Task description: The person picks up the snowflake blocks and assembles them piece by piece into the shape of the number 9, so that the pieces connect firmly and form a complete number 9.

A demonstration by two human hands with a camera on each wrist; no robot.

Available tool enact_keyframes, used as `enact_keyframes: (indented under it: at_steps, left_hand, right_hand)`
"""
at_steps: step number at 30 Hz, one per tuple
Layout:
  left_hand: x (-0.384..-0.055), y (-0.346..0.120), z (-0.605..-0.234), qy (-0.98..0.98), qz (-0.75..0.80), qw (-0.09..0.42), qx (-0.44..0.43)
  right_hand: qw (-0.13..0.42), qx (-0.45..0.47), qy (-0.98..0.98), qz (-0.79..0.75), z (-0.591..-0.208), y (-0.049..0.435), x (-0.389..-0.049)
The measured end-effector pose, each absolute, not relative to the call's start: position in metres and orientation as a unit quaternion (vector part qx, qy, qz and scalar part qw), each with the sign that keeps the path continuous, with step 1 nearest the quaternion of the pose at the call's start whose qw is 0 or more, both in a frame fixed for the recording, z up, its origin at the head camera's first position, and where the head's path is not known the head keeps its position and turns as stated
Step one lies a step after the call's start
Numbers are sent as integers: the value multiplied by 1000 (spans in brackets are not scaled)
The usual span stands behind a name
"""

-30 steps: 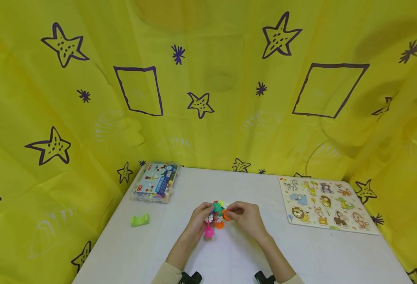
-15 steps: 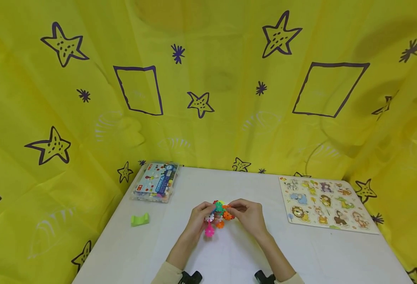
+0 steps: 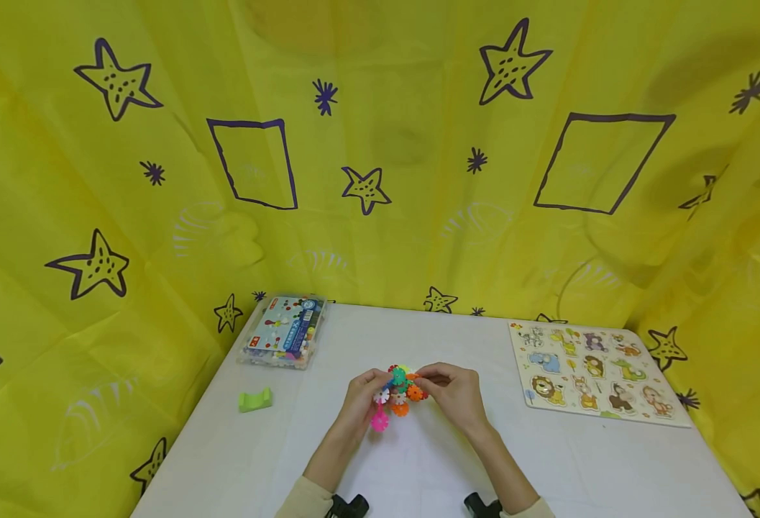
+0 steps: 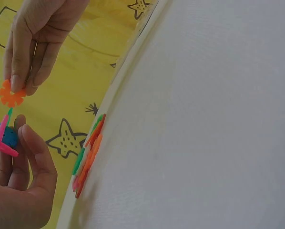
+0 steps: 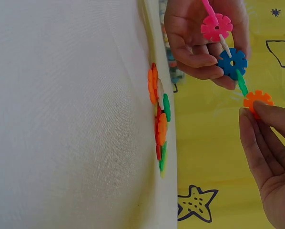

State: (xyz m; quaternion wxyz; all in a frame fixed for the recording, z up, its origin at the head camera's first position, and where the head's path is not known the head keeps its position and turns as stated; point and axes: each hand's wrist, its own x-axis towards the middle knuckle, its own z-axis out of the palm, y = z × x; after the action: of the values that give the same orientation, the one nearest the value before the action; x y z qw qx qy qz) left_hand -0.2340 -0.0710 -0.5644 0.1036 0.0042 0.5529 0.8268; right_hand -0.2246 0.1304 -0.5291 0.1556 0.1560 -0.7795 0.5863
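A short chain of slotted plastic snowflake discs joins my two hands in front of the table's middle. My left hand [image 3: 356,403] holds it by the blue disc [image 5: 226,64], fingers curled behind. Below that hand in the head view hangs a pink disc [image 3: 380,421]. Thumb and fingertips of my right hand [image 3: 457,399] pinch an orange disc [image 5: 260,95]. A green disc [image 5: 241,83], seen edge-on, links the orange and blue ones. Several loose discs [image 5: 162,128] in orange, red, green and white appear edge-on on the table in both wrist views.
At the back left of the white table [image 3: 457,475] lies a clear box [image 3: 285,334] with a blue label and colourful pieces inside. A light green block [image 3: 254,400] sits nearer. An animal puzzle board [image 3: 593,370] lies on the right. A yellow curtain [image 3: 392,244] surrounds the table.
My right hand has shifted slightly right and away from me, so more orange shows beside its fingertips. The pink disc has swung slightly. My left hand stays nearly in place.
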Motion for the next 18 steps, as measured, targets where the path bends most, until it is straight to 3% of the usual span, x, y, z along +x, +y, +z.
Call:
enact_keyframes:
  at_steps: [18]
  left_hand:
    - [-234,-70,-566,559,824,96,7]
  right_hand:
    - [189,190,-787,556,-532,132,-227]
